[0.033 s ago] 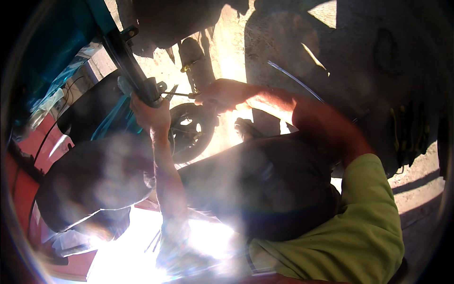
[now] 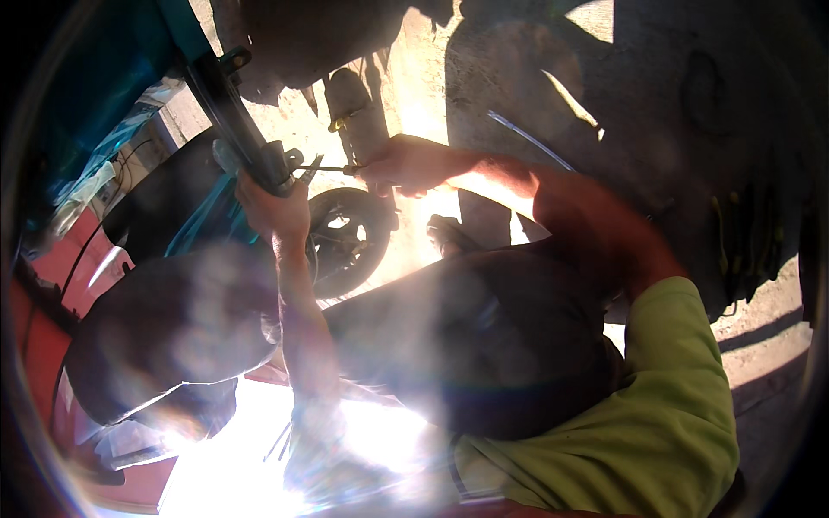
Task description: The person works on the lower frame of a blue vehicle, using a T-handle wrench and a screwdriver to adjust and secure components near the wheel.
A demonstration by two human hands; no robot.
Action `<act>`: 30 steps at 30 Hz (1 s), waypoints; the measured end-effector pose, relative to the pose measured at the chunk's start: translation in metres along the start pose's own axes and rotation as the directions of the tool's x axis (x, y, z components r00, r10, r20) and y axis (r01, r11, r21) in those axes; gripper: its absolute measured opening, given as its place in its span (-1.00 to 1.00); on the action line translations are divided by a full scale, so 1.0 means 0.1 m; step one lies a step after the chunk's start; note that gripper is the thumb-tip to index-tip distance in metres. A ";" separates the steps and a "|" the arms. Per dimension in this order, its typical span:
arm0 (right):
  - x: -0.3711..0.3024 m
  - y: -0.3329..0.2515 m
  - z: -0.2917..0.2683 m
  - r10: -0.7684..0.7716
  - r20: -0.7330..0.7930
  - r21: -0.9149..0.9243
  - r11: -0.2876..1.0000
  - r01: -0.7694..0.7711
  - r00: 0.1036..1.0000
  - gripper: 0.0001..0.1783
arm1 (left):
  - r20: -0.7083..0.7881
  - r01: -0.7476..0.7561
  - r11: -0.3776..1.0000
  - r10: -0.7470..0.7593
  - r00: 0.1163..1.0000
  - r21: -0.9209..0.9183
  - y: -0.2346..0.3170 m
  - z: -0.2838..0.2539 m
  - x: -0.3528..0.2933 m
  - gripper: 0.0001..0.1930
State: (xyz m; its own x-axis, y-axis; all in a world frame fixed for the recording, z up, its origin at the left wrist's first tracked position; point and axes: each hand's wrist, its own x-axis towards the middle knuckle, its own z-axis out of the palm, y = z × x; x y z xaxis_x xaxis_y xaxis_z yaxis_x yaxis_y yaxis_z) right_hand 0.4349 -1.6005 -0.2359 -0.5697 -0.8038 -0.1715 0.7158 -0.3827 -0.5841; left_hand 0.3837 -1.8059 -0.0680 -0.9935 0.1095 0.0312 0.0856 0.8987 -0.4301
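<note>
My left hand (image 2: 278,205) is wrapped round the lower end of a dark metal tube (image 2: 226,108) that slants down from a teal body panel (image 2: 104,69). A small lug with a hole (image 2: 295,158) sticks out of the tube's end, next to a pointed metal piece (image 2: 312,167). In my right hand (image 2: 410,166) is a thin-shafted tool (image 2: 324,167), apparently a screwdriver, held level. Its tip reaches the lug; glare and size hide whether it sits inside anything. My right fingers are closed round its handle.
Below my hands a small dark wheel (image 2: 378,237) lies on the sunlit ground. Yellow-handled tools (image 2: 747,237) are at the right, and a pale thin rod (image 2: 527,138) lies on the shaded ground. My bent legs (image 2: 484,337) stretch across the middle; red panels (image 2: 82,250) are at the left.
My right hand has risen very slightly with the tool, and its grip looks a little turned. My left hand stays on the tube.
</note>
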 end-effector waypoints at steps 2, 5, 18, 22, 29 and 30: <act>0.02 0.03 0.02 -0.261 -0.096 -0.314 0.924 0.220 0.960 -0.62 | -0.033 -0.045 0.998 0.044 0.998 -0.034 0.01 0.01 0.00 -0.08; -0.07 0.00 0.06 -0.422 -0.099 -0.728 0.648 0.223 0.901 -0.70 | -0.017 -0.012 0.997 0.011 1.000 -0.075 0.06 -0.03 0.00 -0.11; -0.12 -0.11 -0.16 -0.376 0.065 0.326 0.884 0.336 0.924 -0.65 | -0.046 -0.027 0.995 0.023 0.999 -0.091 0.06 0.00 -0.01 -0.12; -0.14 -0.26 -0.21 -0.001 0.224 0.481 0.870 -0.109 0.975 -0.77 | -0.047 -0.039 0.994 0.034 0.998 -0.102 0.05 0.02 -0.01 -0.12; -0.14 -0.32 0.04 -0.405 -0.076 -0.812 0.556 0.179 0.911 -0.81 | -0.026 0.014 0.996 -0.017 1.000 -0.092 0.13 -0.05 0.01 -0.14; -0.17 -0.31 0.02 -0.393 -0.055 -0.839 0.516 0.171 0.918 -0.75 | -0.025 0.023 0.996 -0.025 0.999 -0.087 0.11 -0.06 0.00 -0.14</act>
State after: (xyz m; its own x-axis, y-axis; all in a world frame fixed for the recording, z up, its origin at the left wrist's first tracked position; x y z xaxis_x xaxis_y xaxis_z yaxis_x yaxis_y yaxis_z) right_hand 0.4234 -1.5760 -0.2135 -0.8265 -0.5622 0.0283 -0.0664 0.0474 -0.9967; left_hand 0.3851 -1.7934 -0.0678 -0.9932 0.0973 0.0646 0.0688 0.9346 -0.3488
